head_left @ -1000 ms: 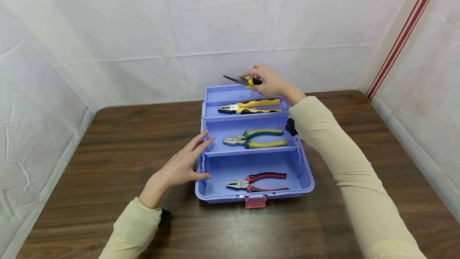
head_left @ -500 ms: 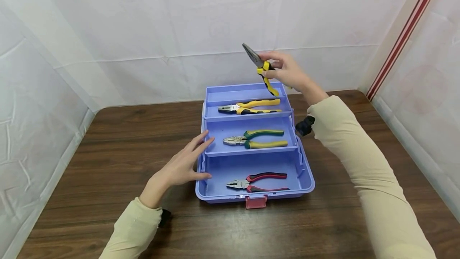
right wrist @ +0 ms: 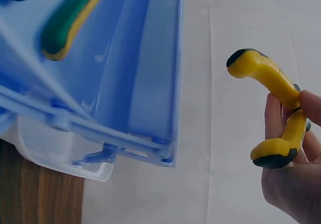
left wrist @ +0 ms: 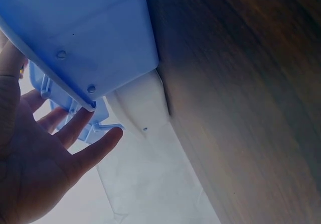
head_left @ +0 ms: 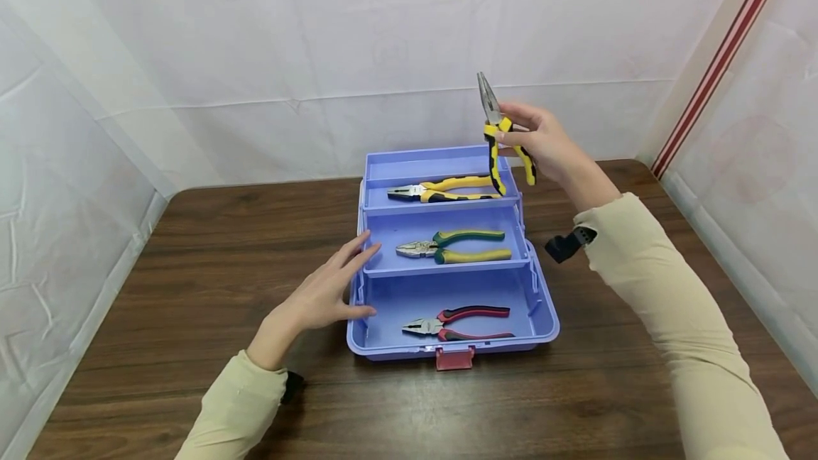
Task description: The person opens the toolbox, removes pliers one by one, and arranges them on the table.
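Observation:
An open blue toolbox [head_left: 543,318] with stepped trays sits mid-table. My right hand [head_left: 540,140] holds yellow-and-black long-nose pliers [head_left: 495,130] upright in the air above the box's back right corner, nose up, handles [right wrist: 273,111] hanging down. My left hand [head_left: 326,289] rests with straight fingers [left wrist: 93,151] against the box's left wall [left wrist: 100,38]. Yellow pliers [head_left: 444,189] lie in the top tray, green-and-yellow pliers [head_left: 454,247] in the middle tray, and red-and-black pliers [head_left: 456,323] on the box floor.
The dark wooden table [head_left: 211,247] is walled by white sheeting [head_left: 319,41] at the back and both sides. A red latch [head_left: 455,358] sticks out at the box's front edge. A red-striped post [head_left: 722,55] stands at the back right.
My right hand has lifted the long-nose pliers up and to the right from above the back tray, turning them from lying level to standing nose-up. The left hand has not moved.

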